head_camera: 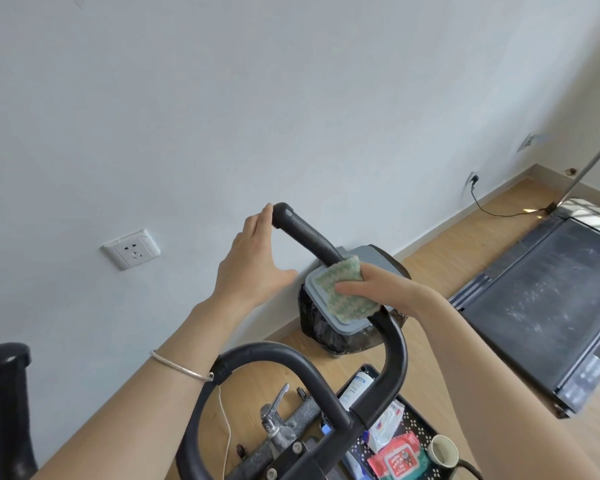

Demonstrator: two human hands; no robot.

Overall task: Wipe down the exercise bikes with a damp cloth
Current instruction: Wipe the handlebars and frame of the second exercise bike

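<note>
The exercise bike's black right handlebar (309, 237) rises from the lower middle toward the wall. My right hand (381, 289) grips a green-and-white cloth (347, 292) wrapped around the middle of that bar. My left hand (253, 258) is open with straight fingers, its fingertips touching the bar's upper end. The curved black centre loop of the handlebars (284, 358) lies below my arms. The other black grip (4, 386) stands at the far left.
A grey-lidded bin with a black bag (329, 327) stands by the wall under the cloth. A black tray (420, 427) with wipes, a bottle and a cup sits below the bike. A treadmill (548, 299) lies at right. Wall sockets (132, 251) are on the white wall.
</note>
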